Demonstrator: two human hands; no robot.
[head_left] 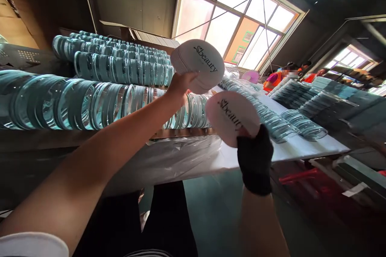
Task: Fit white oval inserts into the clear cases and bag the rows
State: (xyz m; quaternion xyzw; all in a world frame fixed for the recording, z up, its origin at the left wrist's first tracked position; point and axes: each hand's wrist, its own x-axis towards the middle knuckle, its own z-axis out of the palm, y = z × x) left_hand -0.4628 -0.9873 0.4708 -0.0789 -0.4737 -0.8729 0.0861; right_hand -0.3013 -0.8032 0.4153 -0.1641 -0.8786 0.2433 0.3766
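Note:
My left hand point(182, 84) is bare and closed around a thick stack of round white discs point(205, 60), the front one printed with dark "beauty" lettering. In my right hand point(255, 156), which wears a black glove with the fingertips bare, a single round printed disc point(230, 116) is pinched by its lower right edge. The two sets of discs are held up apart from each other. Just behind them a long row of clear round glass pieces point(81, 102) stands on edge along the table.
More rows of glass rounds point(120, 64) stand behind. On the right, a white table point(319, 146) bears further glass rows point(262, 116). People in orange vests point(273, 80) are at the far right. Cardboard boxes point(13, 24) are stacked at the far left, and a large window point(232, 16) is behind.

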